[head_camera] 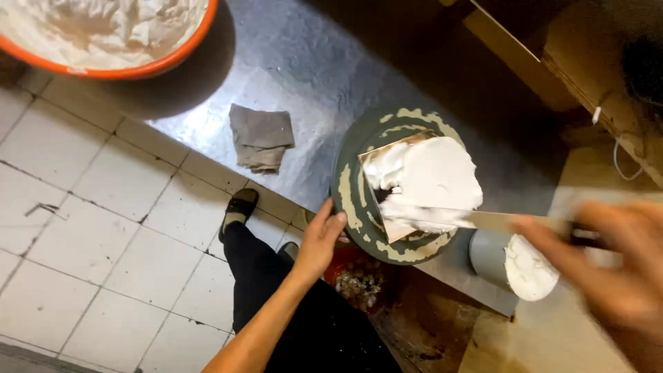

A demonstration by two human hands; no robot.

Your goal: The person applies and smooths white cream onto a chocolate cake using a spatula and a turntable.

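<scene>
The left hand (322,238) reaches up from below and rests its fingertips against the near rim of a round dark-grey turntable (351,181) smeared with streaks of cream; the fingers are loosely curled on the edge, touching rather than clamped around it. On the turntable lies a square brown board carrying a cake coated in white cream (428,176), set slightly off-centre toward the right. The right hand (608,266), blurred and close to the camera at the right edge, has its grip closed around the dark handle of a long flat metal spatula (497,221), whose blade lies level across the near side of the cake, touching the cream. Just beside the turntable, under the blade, stands a grey cylindrical cup (492,259) heaped with white cream at its mouth. All this sits on a shiny metal surface (304,76), where a crumpled grey cloth (261,137) lies well apart to the left. At the top left is a large orange-rimmed basin of white cream (103,34). Below, pale floor tiles (90,228) show.
</scene>
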